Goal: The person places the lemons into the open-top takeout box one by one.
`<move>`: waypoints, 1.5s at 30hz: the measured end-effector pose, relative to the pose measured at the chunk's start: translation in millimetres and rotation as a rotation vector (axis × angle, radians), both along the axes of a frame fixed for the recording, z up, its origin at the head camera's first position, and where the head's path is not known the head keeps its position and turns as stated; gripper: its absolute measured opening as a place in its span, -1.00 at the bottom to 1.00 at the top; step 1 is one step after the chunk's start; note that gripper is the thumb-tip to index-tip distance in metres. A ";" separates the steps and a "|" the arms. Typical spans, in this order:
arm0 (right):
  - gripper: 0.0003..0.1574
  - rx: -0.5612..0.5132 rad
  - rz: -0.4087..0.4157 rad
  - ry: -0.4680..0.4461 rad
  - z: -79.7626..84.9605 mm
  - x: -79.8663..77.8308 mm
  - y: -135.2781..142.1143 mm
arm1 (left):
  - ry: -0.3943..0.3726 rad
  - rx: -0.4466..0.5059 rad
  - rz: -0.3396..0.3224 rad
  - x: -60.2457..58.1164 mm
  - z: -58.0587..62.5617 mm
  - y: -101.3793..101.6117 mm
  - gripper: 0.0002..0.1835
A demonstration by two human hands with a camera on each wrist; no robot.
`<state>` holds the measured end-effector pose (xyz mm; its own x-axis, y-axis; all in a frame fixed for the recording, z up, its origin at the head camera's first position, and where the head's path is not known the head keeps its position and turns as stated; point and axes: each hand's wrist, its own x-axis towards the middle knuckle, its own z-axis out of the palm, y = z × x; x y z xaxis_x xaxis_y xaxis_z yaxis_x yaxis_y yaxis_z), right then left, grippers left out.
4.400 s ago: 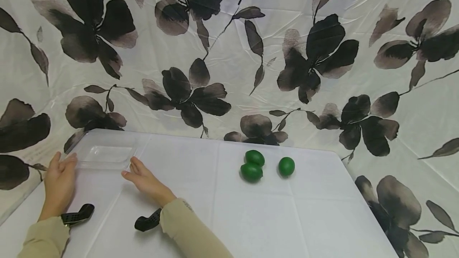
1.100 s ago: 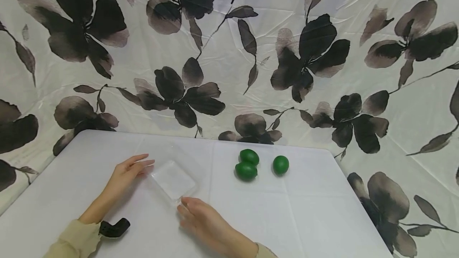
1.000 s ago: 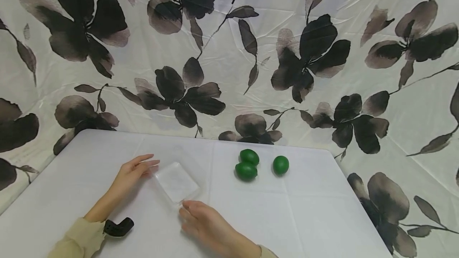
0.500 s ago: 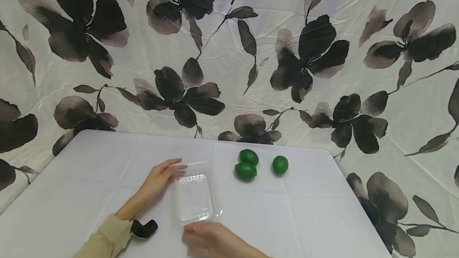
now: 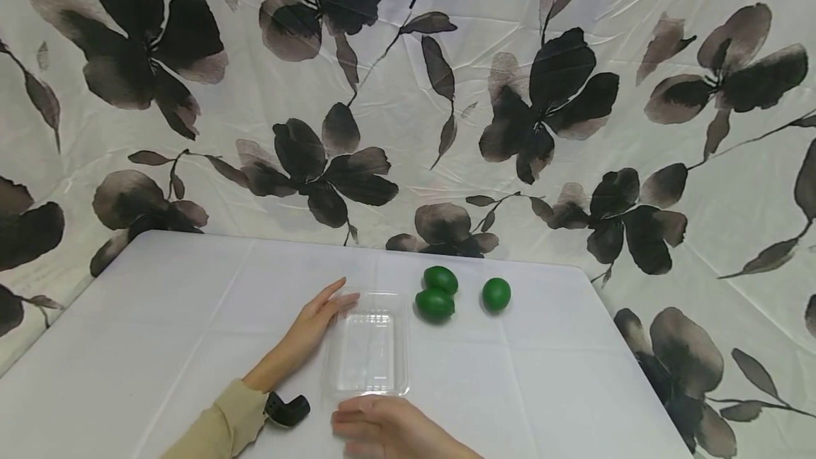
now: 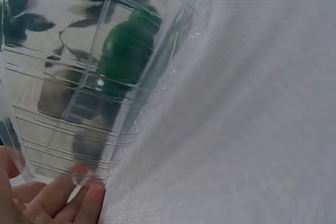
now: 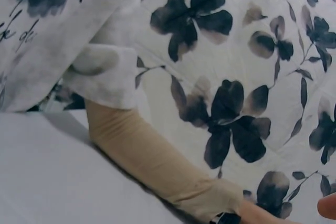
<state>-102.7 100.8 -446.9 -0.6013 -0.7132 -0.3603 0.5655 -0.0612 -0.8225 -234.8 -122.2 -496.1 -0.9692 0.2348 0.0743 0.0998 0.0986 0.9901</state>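
Note:
A clear plastic container (image 5: 366, 353) stands on the white table, its long side running away from me. My left hand (image 5: 312, 324) rests along its far left corner, fingers extended and touching the rim. In the left wrist view the fingers (image 6: 55, 198) lie at the container's end wall, and green fruit shows through the plastic. My right hand (image 5: 395, 427) is at the near edge, fingers loosely extended, fingertips right by the rim. To the right lie green limes: two touching, one far (image 5: 440, 280) and one near (image 5: 435, 305), and a third lime (image 5: 496, 295) apart.
The white-covered table (image 5: 542, 388) ends at a back edge against a floral cloth (image 5: 408, 91) hung behind it. A black wrist camera (image 5: 288, 411) sits at the left sleeve. In the right wrist view the other sleeve (image 7: 152, 156) reaches across the table.
Both hands have brought the container from the far left to the middle, turning it from crosswise to lengthwise. The limes lie as before on the table; the head view has shifted slightly.

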 end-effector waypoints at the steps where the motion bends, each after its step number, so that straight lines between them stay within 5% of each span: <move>1: -0.26 -0.019 -0.004 0.009 -2.3 -1.2 -0.6 | -0.001 -0.013 0.007 -0.3 -1.3 -0.1 -0.43; 16: -0.49 -0.170 0.039 -0.008 -23.8 -9.0 -4.7 | 0.037 -0.086 0.051 3.2 -5.0 2.0 -0.43; 23: -0.60 -0.233 0.106 0.004 -11.0 -7.8 -1.1 | 0.012 -0.145 0.071 4.3 4.8 2.9 -0.39; 28: -0.54 -0.293 0.099 0.129 7.5 -14.6 10.7 | 0.049 -0.282 0.042 8.5 21.1 -0.3 -0.34; 37: -0.50 -0.375 -0.061 0.328 50.3 -43.6 30.3 | 0.281 -0.534 0.035 26.1 51.0 -5.8 -0.31; 45: -0.46 -0.503 -0.230 0.676 69.0 -84.1 45.3 | 0.625 -0.830 0.077 59.8 60.4 7.7 -0.20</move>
<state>-186.7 146.1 -377.9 -0.7211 -0.5260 0.4509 -0.1052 -0.5602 -0.8216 -175.1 -114.6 -435.7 -0.8280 0.3805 0.4119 0.5359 0.7529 0.3819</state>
